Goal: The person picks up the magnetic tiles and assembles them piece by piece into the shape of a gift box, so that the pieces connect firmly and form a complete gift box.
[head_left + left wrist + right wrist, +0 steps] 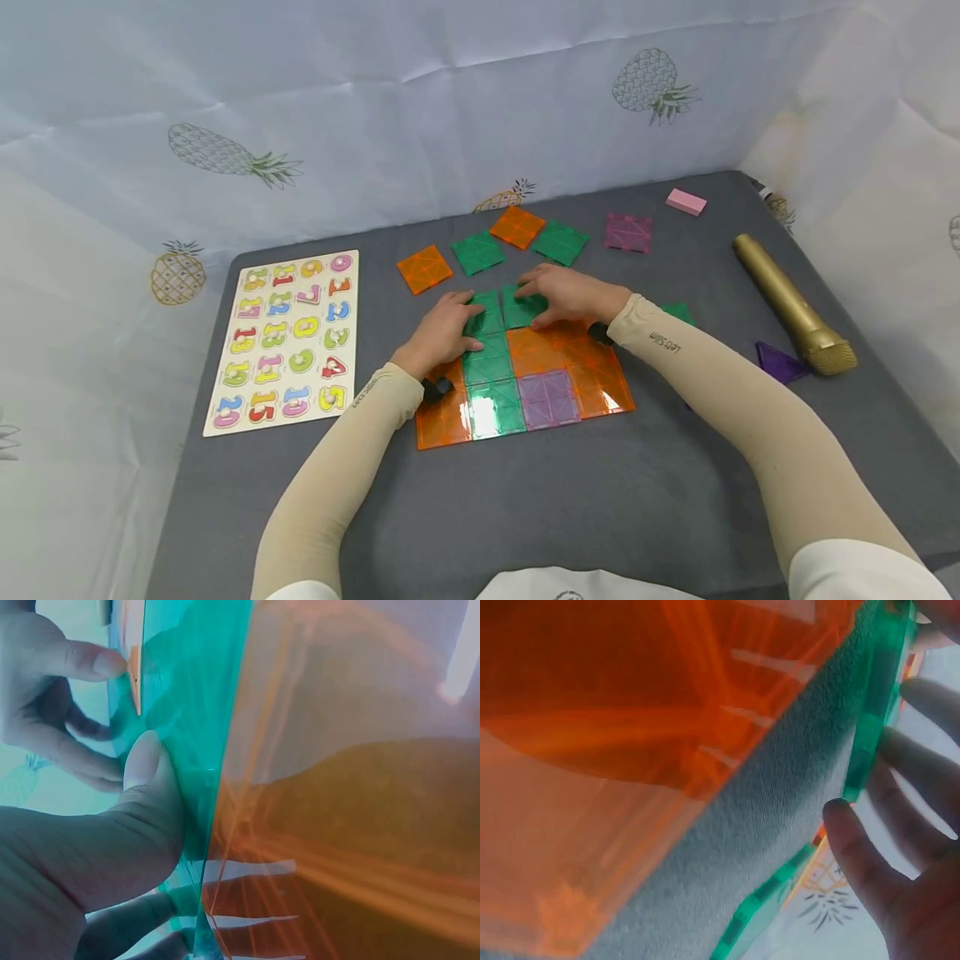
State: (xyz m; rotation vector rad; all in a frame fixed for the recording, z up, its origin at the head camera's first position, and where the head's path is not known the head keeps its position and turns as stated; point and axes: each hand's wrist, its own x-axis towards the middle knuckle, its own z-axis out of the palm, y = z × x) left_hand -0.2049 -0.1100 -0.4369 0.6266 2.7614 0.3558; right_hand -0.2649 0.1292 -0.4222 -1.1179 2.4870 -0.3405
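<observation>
Several translucent square magnetic tiles lie joined in a flat panel on the table. In the head view the panel has orange tiles (pixel 596 379), a purple tile (pixel 549 398) and green tiles (pixel 487 360). My left hand (pixel 442 332) grips a green tile (pixel 490 312) at the panel's far edge, its thumb lower than its fingers. Beside it, my right hand (pixel 566 293) holds another green tile (pixel 517 310) between thumb and fingers. The right wrist view shows this green tile (pixel 870 712) edge-on, tilted near the fingers. Part of each held tile is hidden by fingers.
Loose orange (pixel 424 269) and green tiles (pixel 477 252) lie beyond the panel, with a purple tile (pixel 628 232) farther right. A number puzzle board (pixel 288 337) is at left. At right are a gold microphone (pixel 795 304), a pink block (pixel 686 202) and a purple triangle (pixel 778 362).
</observation>
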